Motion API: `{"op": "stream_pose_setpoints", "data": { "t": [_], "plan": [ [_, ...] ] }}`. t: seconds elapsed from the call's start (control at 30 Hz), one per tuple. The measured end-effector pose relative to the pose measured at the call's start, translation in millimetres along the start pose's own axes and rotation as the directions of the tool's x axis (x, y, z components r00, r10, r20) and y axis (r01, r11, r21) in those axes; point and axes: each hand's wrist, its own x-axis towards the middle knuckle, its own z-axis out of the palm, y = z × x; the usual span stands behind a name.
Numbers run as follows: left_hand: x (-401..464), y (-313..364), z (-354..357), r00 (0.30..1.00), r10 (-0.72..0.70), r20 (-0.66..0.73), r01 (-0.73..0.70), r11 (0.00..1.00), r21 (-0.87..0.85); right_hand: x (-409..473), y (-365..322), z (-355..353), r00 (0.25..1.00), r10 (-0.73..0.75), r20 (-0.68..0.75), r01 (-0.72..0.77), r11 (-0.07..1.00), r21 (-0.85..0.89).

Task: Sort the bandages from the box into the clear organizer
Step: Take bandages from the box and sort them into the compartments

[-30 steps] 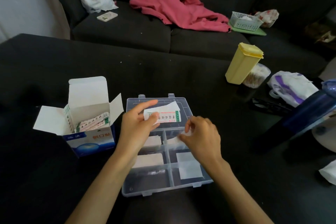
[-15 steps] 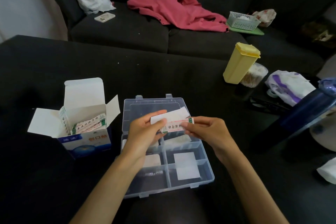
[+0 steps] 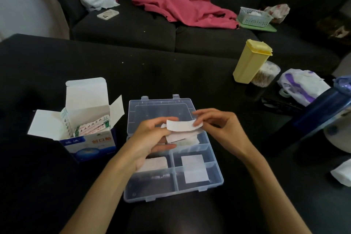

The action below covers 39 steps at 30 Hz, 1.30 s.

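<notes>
Head cam: bandage strip (image 3: pixel 182 125) now flipped blank-side up, pinched between left hand (image 3: pixel 150 139) and right hand (image 3: pixel 220 128) fingertips above organizer (image 3: pixel 216 175); still unsorted.

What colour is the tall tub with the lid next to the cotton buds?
Pale yellow tub, lid too; the head view shows it.

Box (image 3: pixel 91 143) front — red characters "创口贴" on the white face; a blue tab beside them has white characters too blurred to read. Bandages (image 3: pixel 93 127) inside the box carry small red print — unreadable.
</notes>
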Motion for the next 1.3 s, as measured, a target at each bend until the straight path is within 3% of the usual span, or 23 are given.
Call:
{"op": "stream_pose_setpoints", "data": {
  "t": [0.13, 0.23, 0.3, 0.43, 0.63, 0.7, 0.83, 1.13, 1.3],
  "plan": [
    [1, 1, -3, 0.999, -0.030, -0.012, 0.028, 0.989, -0.142, 2, 6, 4, 0.999, 0.004, -0.043, -0.007, 0.997, -0.077],
    [2, 1, -2, 0.999, -0.044, -0.031, 0.039, 0.988, -0.148, 3, 7, 9, 1.000, -0.004, -0.023, 0.001, 0.991, -0.133],
    [3, 0, -2, 0.998, 0.005, -0.062, -0.007, 0.999, -0.036, 5, 8, 14, 0.999, 0.023, -0.023, -0.026, 0.992, -0.120],
    [5, -2, 1, 0.970, 0.225, -0.088, -0.198, 0.950, 0.242, 12, 5, 17, 0.984, 0.159, 0.075, -0.170, 0.971, 0.168],
    [17, -14, 9, 0.920, 0.391, 0.001, -0.352, 0.828, 0.436, 8, 7, 11, 0.992, 0.110, 0.055, -0.107, 0.993, -0.059],
    [18, -16, 5, 0.898, 0.441, -0.012, -0.355, 0.739, 0.573, 8, 12, 0, 0.994, 0.108, 0.025, -0.101, 0.976, -0.195],
    [15, -13, -7, 0.796, 0.605, -0.021, -0.295, 0.417, 0.859, 7, 17, -3, 0.988, 0.147, 0.040, -0.120, 0.914, -0.387],
    [11, -14, 1, 0.871, 0.434, 0.231, -0.339, 0.192, 0.921, 10, 25, 29, 0.983, 0.156, 0.095, -0.070, 0.802, -0.594],
    [16, -17, 5, 0.882, 0.380, 0.280, -0.305, 0.008, 0.952, 20, 17, 26, 0.975, 0.137, 0.175, 0.059, 0.598, -0.800]
  ]
}}
